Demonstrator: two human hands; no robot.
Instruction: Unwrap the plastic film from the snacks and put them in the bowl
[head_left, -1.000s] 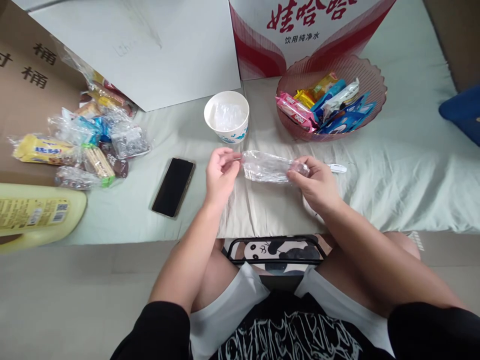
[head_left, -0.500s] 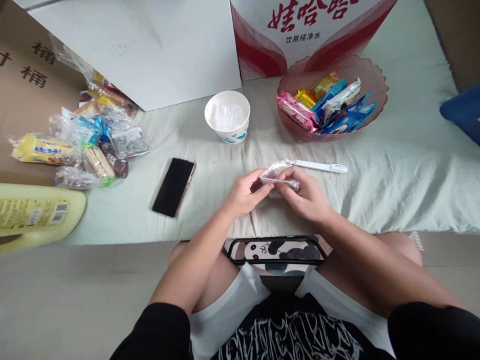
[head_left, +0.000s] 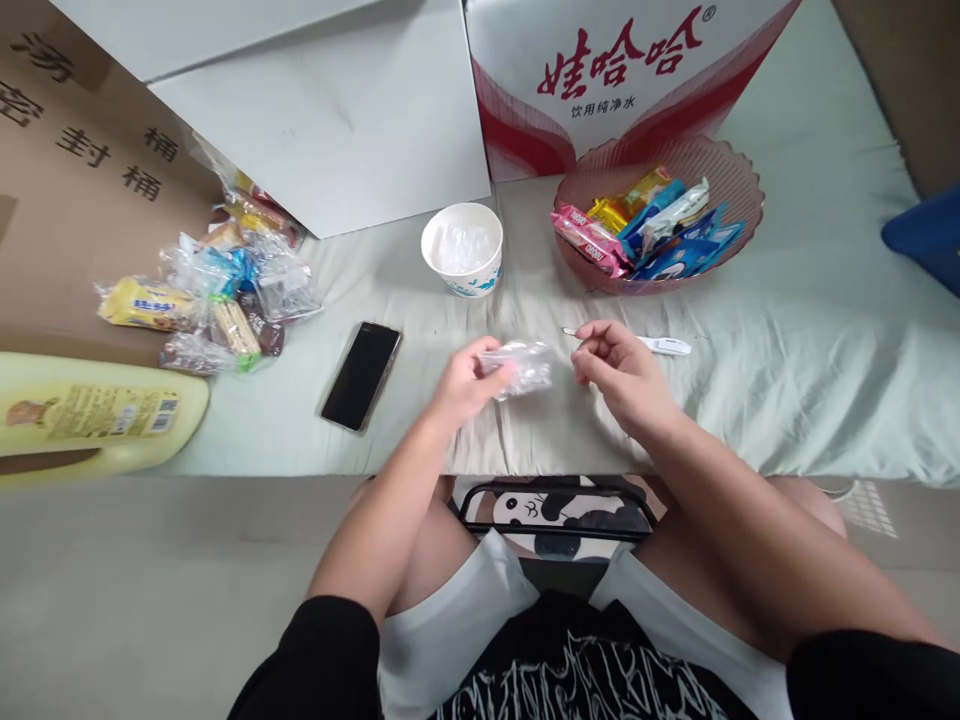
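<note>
My left hand [head_left: 466,385] is closed on a crumpled clear plastic bag [head_left: 529,368], which sticks out to the right of its fingers. I cannot make out anything inside the bag. To the right, my right hand [head_left: 626,380] is apart from the bag, its fingers loosely curled and nothing visible between them. A slim white craft knife [head_left: 670,346] lies on the cloth behind this hand. The hand hides its middle, while its thin metal tip shows to the left. Beyond my left hand stands a paper cup [head_left: 487,277] with clear plastic in it.
A pink ribbed bowl [head_left: 739,165] holds several wrapped snacks. A phone [head_left: 361,376] lies left of my hands. Packaged snacks [head_left: 154,303] are piled farther left, near a yellow jug [head_left: 180,405]. White box [head_left: 375,130] and red-and-white carton [head_left: 525,130] stand behind on the cloth-covered surface.
My right hand has let go of the plastic bag and moved right, over the craft knife. My left hand keeps the bag and has moved slightly left. The view has shifted a little.
</note>
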